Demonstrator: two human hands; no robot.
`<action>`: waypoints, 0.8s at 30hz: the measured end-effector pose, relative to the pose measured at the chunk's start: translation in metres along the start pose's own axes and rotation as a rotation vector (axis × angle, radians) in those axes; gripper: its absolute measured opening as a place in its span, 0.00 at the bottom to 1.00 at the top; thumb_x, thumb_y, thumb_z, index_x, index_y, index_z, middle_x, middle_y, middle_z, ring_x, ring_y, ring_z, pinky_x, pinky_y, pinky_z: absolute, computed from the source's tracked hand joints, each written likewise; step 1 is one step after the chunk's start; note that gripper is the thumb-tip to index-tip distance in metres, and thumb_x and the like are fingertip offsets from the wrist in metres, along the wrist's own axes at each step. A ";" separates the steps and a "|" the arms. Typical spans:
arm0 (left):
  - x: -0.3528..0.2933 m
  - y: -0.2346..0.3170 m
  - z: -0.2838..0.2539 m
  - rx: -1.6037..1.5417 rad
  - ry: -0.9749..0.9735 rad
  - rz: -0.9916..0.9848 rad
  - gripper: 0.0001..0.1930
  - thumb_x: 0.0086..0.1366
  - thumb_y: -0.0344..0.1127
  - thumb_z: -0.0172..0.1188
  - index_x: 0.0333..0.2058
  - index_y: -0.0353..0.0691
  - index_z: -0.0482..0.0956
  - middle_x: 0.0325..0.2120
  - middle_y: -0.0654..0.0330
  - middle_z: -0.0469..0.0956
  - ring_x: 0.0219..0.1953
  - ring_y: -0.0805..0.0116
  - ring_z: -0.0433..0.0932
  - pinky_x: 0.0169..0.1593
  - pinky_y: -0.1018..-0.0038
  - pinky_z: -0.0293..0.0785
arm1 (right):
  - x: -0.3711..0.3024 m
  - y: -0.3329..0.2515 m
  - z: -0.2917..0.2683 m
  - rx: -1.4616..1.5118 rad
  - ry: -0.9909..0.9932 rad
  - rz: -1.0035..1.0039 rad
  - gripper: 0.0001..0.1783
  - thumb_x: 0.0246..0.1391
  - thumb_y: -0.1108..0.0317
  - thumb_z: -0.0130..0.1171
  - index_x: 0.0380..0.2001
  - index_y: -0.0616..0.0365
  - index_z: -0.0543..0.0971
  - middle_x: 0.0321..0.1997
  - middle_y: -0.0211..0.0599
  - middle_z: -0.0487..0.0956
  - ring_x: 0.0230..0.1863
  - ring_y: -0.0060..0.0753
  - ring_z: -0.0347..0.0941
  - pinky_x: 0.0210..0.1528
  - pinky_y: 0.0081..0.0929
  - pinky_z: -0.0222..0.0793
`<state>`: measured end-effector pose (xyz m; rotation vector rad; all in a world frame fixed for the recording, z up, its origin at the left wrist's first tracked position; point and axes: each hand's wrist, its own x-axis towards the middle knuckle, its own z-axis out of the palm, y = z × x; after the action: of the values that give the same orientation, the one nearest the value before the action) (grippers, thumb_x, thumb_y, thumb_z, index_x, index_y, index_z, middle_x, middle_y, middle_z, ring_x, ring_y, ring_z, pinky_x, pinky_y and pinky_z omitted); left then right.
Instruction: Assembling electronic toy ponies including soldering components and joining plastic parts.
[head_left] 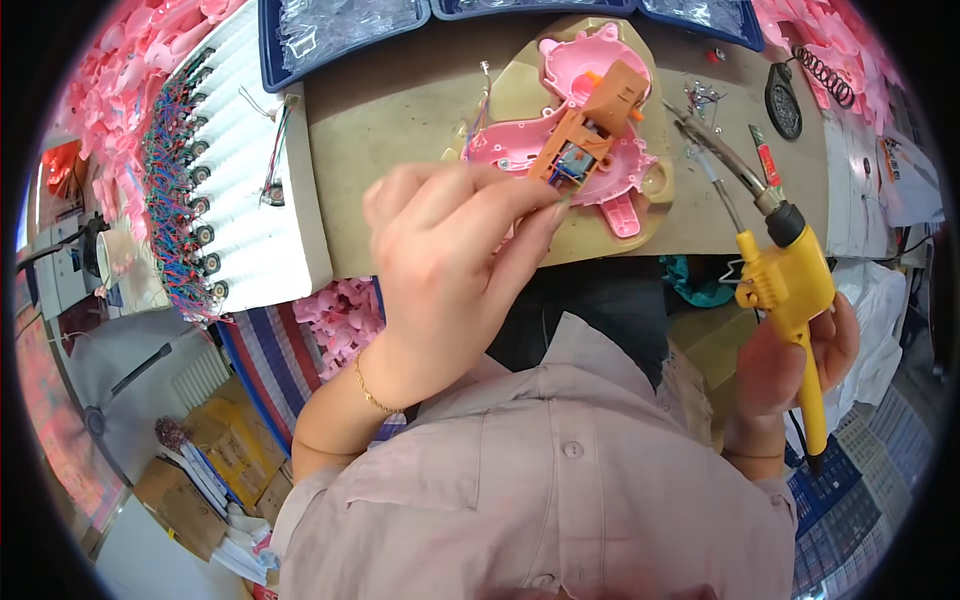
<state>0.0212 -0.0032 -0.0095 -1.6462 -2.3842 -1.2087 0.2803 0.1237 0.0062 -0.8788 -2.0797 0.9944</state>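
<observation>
My left hand (pixel 455 255) is raised over the table edge and pinches the lower end of an orange-brown plastic motor housing (pixel 592 125) between thumb and fingers. The housing rests on a pink plastic toy shell (pixel 600 165) lying on a tan moulded jig (pixel 520 90). My right hand (pixel 800 355) grips a yellow pistol-style soldering iron (pixel 790 280) at the right. Its metal tip (pixel 700 130) points up and left, a short way right of the housing and apart from it.
A white foam tray (pixel 250 180) holding rows of small wired motors stands at the left. Blue bins (pixel 350 35) of clear parts line the back. Pink plastic shells (pixel 340 315) are heaped at left and below the table. A black spring (pixel 825 75) and black oval stand (pixel 783 100) lie back right.
</observation>
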 end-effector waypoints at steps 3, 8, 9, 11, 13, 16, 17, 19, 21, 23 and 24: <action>0.002 0.001 0.004 0.001 -0.030 -0.027 0.06 0.48 0.32 0.67 0.27 0.46 0.81 0.25 0.68 0.75 0.33 0.65 0.70 0.40 0.69 0.61 | -0.005 0.001 0.002 0.228 -0.017 0.035 0.36 0.52 0.48 0.62 0.56 0.59 0.63 0.55 0.48 0.71 0.57 0.43 0.70 0.61 0.41 0.64; 0.003 0.003 0.008 -0.022 -0.049 -0.076 0.05 0.47 0.32 0.67 0.25 0.46 0.81 0.25 0.68 0.74 0.32 0.65 0.69 0.40 0.69 0.60 | -0.014 0.015 0.000 0.413 -0.066 -0.068 0.38 0.50 0.53 0.67 0.59 0.52 0.62 0.57 0.57 0.68 0.57 0.47 0.67 0.58 0.39 0.65; 0.004 0.003 0.009 -0.011 -0.064 -0.085 0.05 0.47 0.32 0.66 0.25 0.46 0.81 0.25 0.68 0.74 0.32 0.65 0.69 0.40 0.69 0.60 | -0.015 0.014 0.002 0.415 -0.065 -0.063 0.38 0.50 0.53 0.67 0.59 0.52 0.62 0.57 0.57 0.68 0.57 0.47 0.67 0.58 0.39 0.65; 0.005 0.003 0.009 -0.025 -0.088 -0.093 0.05 0.46 0.31 0.66 0.25 0.46 0.81 0.25 0.68 0.74 0.32 0.65 0.68 0.40 0.69 0.60 | -0.017 0.011 0.008 0.485 -0.156 -0.113 0.38 0.50 0.46 0.63 0.58 0.52 0.61 0.58 0.52 0.68 0.58 0.45 0.68 0.61 0.43 0.63; 0.006 0.004 0.008 -0.044 -0.112 -0.102 0.05 0.46 0.31 0.66 0.24 0.46 0.81 0.24 0.68 0.73 0.31 0.66 0.68 0.39 0.70 0.60 | -0.015 0.015 0.008 0.544 -0.259 -0.135 0.38 0.52 0.47 0.62 0.59 0.49 0.58 0.59 0.55 0.67 0.58 0.46 0.67 0.60 0.43 0.64; 0.007 0.005 0.005 -0.033 -0.156 -0.103 0.03 0.49 0.27 0.65 0.25 0.39 0.80 0.24 0.64 0.74 0.32 0.68 0.67 0.38 0.74 0.62 | -0.010 0.019 0.015 0.491 -0.213 -0.267 0.37 0.52 0.51 0.56 0.60 0.57 0.59 0.54 0.54 0.70 0.46 0.37 0.67 0.47 0.33 0.62; 0.007 0.005 0.005 -0.044 -0.155 -0.112 0.03 0.49 0.27 0.65 0.25 0.39 0.80 0.24 0.64 0.74 0.32 0.68 0.67 0.37 0.74 0.62 | -0.008 0.020 0.017 0.473 -0.197 -0.312 0.36 0.52 0.52 0.54 0.60 0.59 0.59 0.52 0.54 0.71 0.42 0.34 0.67 0.42 0.29 0.61; 0.007 0.006 0.005 -0.055 -0.157 -0.121 0.03 0.49 0.27 0.65 0.25 0.39 0.80 0.24 0.64 0.74 0.32 0.68 0.67 0.37 0.74 0.62 | -0.003 0.021 0.026 0.435 -0.167 -0.402 0.36 0.51 0.55 0.50 0.60 0.65 0.60 0.49 0.54 0.73 0.34 0.28 0.68 0.33 0.22 0.59; 0.008 0.006 0.005 -0.051 -0.158 -0.110 0.03 0.49 0.27 0.65 0.25 0.39 0.80 0.24 0.64 0.74 0.32 0.68 0.67 0.36 0.75 0.62 | 0.004 0.022 0.037 0.398 -0.137 -0.493 0.36 0.51 0.58 0.46 0.60 0.70 0.60 0.46 0.54 0.75 0.26 0.22 0.68 0.24 0.16 0.58; 0.007 0.006 0.005 -0.054 -0.157 -0.121 0.03 0.49 0.27 0.65 0.25 0.39 0.80 0.24 0.64 0.74 0.32 0.68 0.67 0.36 0.75 0.62 | 0.011 0.019 0.040 0.384 -0.127 -0.539 0.36 0.51 0.59 0.44 0.60 0.72 0.60 0.45 0.54 0.76 0.22 0.19 0.68 0.20 0.12 0.57; 0.006 0.005 0.005 -0.059 -0.157 -0.129 0.03 0.49 0.27 0.65 0.25 0.39 0.80 0.24 0.64 0.74 0.32 0.68 0.67 0.36 0.74 0.62 | 0.013 0.017 0.035 0.409 -0.188 -0.486 0.35 0.51 0.60 0.45 0.60 0.72 0.60 0.45 0.54 0.76 0.23 0.20 0.69 0.21 0.13 0.59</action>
<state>0.0245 0.0056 -0.0072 -1.6865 -2.6095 -1.2220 0.2500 0.1287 -0.0212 -0.0675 -1.9920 1.1944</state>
